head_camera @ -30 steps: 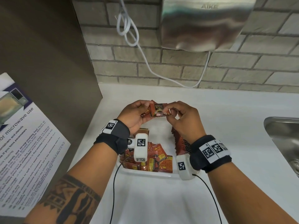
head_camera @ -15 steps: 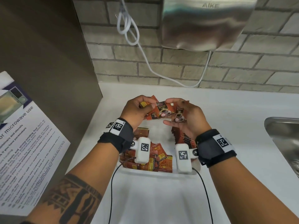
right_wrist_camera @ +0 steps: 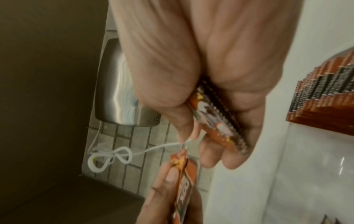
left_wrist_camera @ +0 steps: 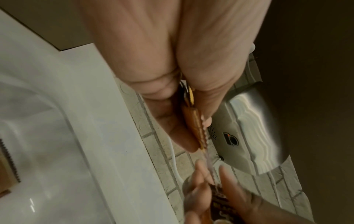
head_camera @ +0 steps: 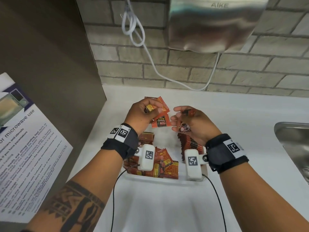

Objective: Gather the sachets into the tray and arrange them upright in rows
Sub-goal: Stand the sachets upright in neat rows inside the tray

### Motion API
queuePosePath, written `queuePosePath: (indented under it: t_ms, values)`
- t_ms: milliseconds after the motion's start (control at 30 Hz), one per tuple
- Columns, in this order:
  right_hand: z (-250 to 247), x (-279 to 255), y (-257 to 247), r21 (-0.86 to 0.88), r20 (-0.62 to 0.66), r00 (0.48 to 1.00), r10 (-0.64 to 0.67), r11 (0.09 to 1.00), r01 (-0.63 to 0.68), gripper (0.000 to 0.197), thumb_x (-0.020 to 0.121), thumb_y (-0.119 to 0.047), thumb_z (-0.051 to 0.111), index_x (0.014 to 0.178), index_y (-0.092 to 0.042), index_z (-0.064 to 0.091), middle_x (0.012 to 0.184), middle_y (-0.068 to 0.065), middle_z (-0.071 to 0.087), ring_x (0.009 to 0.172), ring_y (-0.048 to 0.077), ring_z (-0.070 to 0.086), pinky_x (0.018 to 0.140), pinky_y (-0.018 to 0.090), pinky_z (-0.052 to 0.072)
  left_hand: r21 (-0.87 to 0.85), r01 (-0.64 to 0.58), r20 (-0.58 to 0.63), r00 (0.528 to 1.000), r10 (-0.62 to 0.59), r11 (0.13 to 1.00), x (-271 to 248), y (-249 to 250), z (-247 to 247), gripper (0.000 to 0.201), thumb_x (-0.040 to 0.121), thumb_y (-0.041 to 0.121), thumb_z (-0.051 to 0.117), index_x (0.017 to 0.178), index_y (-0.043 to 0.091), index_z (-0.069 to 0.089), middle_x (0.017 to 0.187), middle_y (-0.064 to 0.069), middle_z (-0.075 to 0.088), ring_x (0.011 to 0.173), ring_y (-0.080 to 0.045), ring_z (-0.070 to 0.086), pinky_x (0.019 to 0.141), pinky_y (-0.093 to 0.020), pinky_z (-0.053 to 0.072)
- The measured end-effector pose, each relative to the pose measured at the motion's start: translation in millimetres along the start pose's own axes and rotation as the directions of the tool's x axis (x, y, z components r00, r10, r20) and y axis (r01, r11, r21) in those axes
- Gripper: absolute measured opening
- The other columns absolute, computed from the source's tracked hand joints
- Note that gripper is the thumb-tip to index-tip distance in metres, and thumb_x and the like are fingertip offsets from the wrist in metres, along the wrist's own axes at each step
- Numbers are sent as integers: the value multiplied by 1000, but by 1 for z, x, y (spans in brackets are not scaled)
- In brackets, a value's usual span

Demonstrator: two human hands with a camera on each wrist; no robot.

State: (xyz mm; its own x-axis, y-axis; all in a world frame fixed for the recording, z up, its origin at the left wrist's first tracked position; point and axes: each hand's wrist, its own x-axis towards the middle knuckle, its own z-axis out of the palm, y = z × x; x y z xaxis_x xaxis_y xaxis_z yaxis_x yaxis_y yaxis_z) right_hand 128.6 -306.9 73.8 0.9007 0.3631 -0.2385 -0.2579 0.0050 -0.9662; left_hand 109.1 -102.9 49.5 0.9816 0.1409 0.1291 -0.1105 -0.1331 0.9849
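Small orange-red sachets [head_camera: 160,120] printed with black panels fan out of the left hand [head_camera: 142,114]; a few more sit stacked in the right hand [head_camera: 192,123]. In the white tray [head_camera: 160,179], one upright row of sachets [head_camera: 190,143] lines the right side, and a loose pile [head_camera: 158,164] lies at the near left.
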Motion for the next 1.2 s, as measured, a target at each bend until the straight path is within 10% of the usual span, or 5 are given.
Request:
queuePosePath:
  t_ms: [333,567,800,967,1200]
  values:
    - [8,4,4,104,-109,994,15,995,-4,36,88,3,70,120,-8,58,99,13,68,85,26,69,83,43,56,-6,-34,-76,997,34,999,-1,0,4,15,83,17,77,84,32,75,105,5,74,102,-24,70,89,-53,58]
    - [9,15,-4,191,-300,948,-102,968,165,25,92,0,66,112,-14,60,101,19,70,82,28,69,85,48,56,-54,83,101,992,-78,995,-19,-2,18,21,79,-7,78,78,14,75,90,3,76,81,-14,71,73,-33,59]
    - [13,13,1,138,-207,970,-130,977,160,32,95,1,62,126,-7,61,103,14,73,92,29,70,85,44,58,-88,116,164,981,-101,989,-20,-2,25,28,80,0,80,77,27,80,96,-4,77,93,-28,71,93,-50,57]
    - [7,5,-1,17,-185,965,-187,981,193,30,97,-3,61,125,-12,61,93,14,69,85,24,68,76,35,57,-187,161,148,980,-134,969,-18,-2,18,25,81,0,80,77,25,77,103,-7,75,93,-35,72,71,-37,59]
    - [4,0,0,-144,-19,989,-145,979,141,36,83,2,77,115,-11,68,89,21,66,79,31,59,76,44,51,-192,111,129,988,-87,975,-18,-9,18,42,73,-8,83,61,17,51,91,-8,74,89,-25,71,76,-37,60]
